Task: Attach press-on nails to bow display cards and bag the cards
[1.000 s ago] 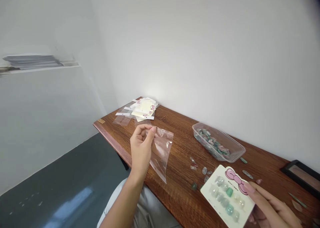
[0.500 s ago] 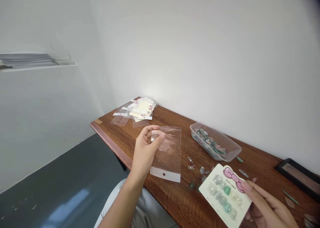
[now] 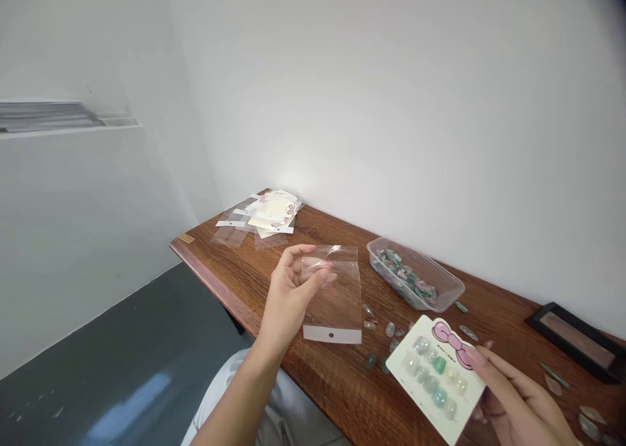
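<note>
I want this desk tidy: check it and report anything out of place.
Loose press-on nails lie scattered on the wooden desk, outside the clear plastic tray. They stand out because the others sit heaped inside the tray. The stray nails lie near the nail card in the right hand.

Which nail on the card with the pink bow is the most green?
The solid green nail near the middle of the card in the right hand. The others look milky, except the bluer teal one below it.

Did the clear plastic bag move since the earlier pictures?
Yes, the clear plastic bag moved right, closer to the plastic tub.
</note>
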Action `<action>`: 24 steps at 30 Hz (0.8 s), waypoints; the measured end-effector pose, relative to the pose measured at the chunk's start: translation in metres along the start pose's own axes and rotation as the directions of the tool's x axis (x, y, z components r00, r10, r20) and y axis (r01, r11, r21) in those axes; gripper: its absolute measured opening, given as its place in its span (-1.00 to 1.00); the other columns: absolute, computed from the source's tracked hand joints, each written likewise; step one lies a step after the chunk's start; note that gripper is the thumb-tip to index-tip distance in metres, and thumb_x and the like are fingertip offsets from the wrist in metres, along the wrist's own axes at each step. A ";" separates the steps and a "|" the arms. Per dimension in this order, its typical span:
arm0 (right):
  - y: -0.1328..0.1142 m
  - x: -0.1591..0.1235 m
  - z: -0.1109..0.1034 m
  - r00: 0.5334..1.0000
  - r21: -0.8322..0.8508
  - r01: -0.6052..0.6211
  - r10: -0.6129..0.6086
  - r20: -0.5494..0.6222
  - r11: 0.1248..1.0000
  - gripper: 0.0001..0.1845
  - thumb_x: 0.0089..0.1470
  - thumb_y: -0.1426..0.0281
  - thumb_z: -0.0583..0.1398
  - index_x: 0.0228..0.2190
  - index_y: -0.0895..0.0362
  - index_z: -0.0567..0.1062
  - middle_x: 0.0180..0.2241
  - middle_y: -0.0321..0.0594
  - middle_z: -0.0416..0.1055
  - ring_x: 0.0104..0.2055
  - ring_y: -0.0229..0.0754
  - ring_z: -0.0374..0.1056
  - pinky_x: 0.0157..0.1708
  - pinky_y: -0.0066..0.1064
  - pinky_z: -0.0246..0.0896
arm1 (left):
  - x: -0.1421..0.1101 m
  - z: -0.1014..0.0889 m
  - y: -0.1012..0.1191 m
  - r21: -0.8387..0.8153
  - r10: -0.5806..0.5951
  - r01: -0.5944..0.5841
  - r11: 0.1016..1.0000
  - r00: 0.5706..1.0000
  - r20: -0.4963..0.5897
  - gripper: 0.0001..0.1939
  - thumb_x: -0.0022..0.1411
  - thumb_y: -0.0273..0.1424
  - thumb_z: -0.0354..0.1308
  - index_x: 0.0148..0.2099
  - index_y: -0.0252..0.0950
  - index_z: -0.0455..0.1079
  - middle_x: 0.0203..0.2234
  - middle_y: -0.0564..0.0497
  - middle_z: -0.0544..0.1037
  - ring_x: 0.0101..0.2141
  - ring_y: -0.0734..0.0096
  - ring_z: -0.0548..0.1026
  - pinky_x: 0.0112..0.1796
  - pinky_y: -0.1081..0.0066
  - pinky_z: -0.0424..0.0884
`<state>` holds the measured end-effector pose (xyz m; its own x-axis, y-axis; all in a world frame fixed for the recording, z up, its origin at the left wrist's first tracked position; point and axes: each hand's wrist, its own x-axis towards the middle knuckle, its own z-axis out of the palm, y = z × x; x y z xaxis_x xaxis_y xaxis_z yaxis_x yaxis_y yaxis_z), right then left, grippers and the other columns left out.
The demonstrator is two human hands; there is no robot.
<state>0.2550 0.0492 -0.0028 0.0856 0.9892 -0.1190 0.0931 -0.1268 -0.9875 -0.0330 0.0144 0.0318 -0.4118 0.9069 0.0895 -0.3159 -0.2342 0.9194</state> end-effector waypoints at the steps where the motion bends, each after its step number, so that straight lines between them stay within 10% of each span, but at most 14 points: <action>1: -0.001 0.000 0.000 0.998 0.031 -0.059 0.059 0.016 0.998 -0.54 -0.26 0.00 0.45 -0.44 0.11 0.68 -0.41 -0.12 0.60 -0.44 -0.02 0.46 -0.64 -0.41 0.38 | -0.001 0.002 0.000 -0.007 -0.009 0.009 1.000 1.000 0.009 -0.53 0.25 -0.38 0.34 0.13 -0.21 0.24 -0.29 0.01 0.67 -0.27 0.36 0.66 -0.15 0.35 0.56; 7: -0.002 -0.001 0.000 0.980 0.105 -0.196 0.193 0.036 0.975 -0.54 -0.32 0.03 0.48 -0.42 0.08 0.66 -0.31 -0.12 0.63 -0.33 0.02 0.50 -0.65 -0.47 0.33 | -0.003 0.005 0.000 -0.043 -0.111 0.110 0.993 0.994 -0.020 -0.12 0.22 -0.35 0.37 0.41 -0.13 -0.05 -0.31 -0.03 0.73 -0.23 0.29 0.68 -0.13 0.30 0.57; 11: -0.001 -0.001 -0.001 0.987 0.049 -0.158 0.156 0.046 0.986 -0.53 -0.27 -0.01 0.45 -0.41 0.09 0.64 -0.32 -0.09 0.62 -0.24 0.14 0.52 -0.60 -0.41 0.38 | -0.001 0.002 -0.004 -0.074 -0.225 0.229 0.971 0.973 0.056 -0.56 0.15 -0.31 0.42 0.03 -0.36 0.47 -0.32 -0.13 0.72 -0.23 0.25 0.68 -0.16 0.37 0.56; 14: 0.001 -0.002 -0.002 0.991 0.034 -0.129 0.127 0.041 0.991 -0.54 -0.24 -0.03 0.43 -0.42 0.07 0.62 -0.38 -0.13 0.59 -0.36 0.06 0.49 -0.56 -0.37 0.40 | -0.001 0.005 -0.008 -0.116 -0.320 0.337 0.934 0.937 0.142 -0.73 0.19 -0.23 0.38 -0.22 -0.34 0.51 -0.34 -0.15 0.71 -0.33 0.21 0.69 -0.30 0.39 0.57; 24: -0.001 -0.003 0.002 0.994 0.082 -0.104 0.107 -0.035 0.991 -0.52 -0.30 -0.02 0.46 -0.48 0.12 0.64 -0.53 -0.20 0.49 -0.47 -0.13 0.32 -0.62 -0.46 0.26 | 0.001 0.010 -0.023 -0.306 -0.509 0.570 0.762 0.820 0.261 -0.70 0.15 -0.49 0.33 -0.06 -0.28 0.39 -0.17 -0.14 0.69 -0.37 0.30 0.68 -0.40 0.42 0.59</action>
<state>0.2527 0.0466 -0.0013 0.1301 0.9668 -0.2201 0.0020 -0.2222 -0.9750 -0.0174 0.0244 0.0144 0.0461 0.9546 -0.2943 -0.7371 0.2314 0.6350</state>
